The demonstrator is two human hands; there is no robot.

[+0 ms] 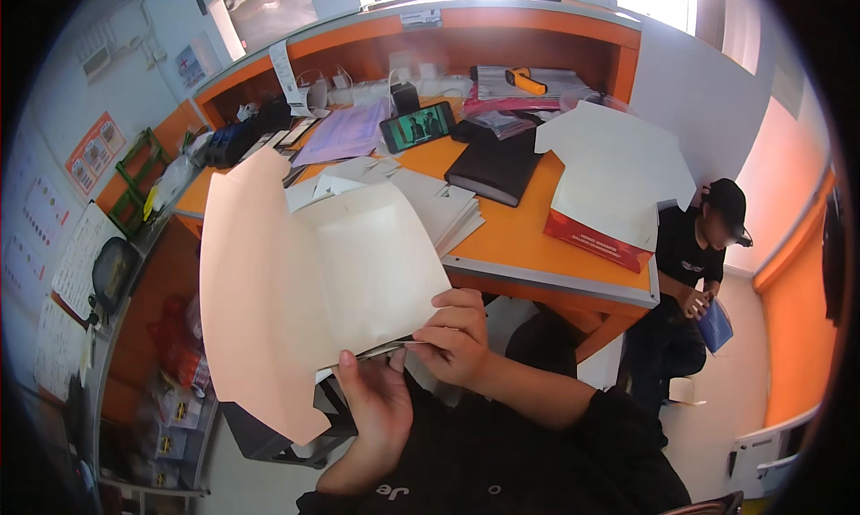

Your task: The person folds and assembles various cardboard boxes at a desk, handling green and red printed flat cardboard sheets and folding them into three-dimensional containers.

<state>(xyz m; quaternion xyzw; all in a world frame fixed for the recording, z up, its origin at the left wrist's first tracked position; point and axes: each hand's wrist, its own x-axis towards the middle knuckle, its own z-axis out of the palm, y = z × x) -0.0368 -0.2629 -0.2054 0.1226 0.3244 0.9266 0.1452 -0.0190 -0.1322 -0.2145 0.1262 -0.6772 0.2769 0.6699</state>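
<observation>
In front of me, an open cardboard box (376, 260) with a white inside tilts over the desk's near edge. Its broad lid flap (255, 291) stands up on the left. My left hand (376, 403) grips the box's near edge from below, thumb up against the wall. At the near right corner, my right hand (454, 336) pinches the same edge between fingers and thumb. Between the two hands the folded edge shows as thin dark layers. The box's underside is hidden.
On the orange desk (511, 246) lie flat cardboard pieces (457, 215), a black notebook (495, 166), a propped phone (418, 128) and purple papers (340, 132). A red-sided box (598, 239) with a raised white lid stands at right. Beyond it, a person (694, 246) in a black cap holds something blue.
</observation>
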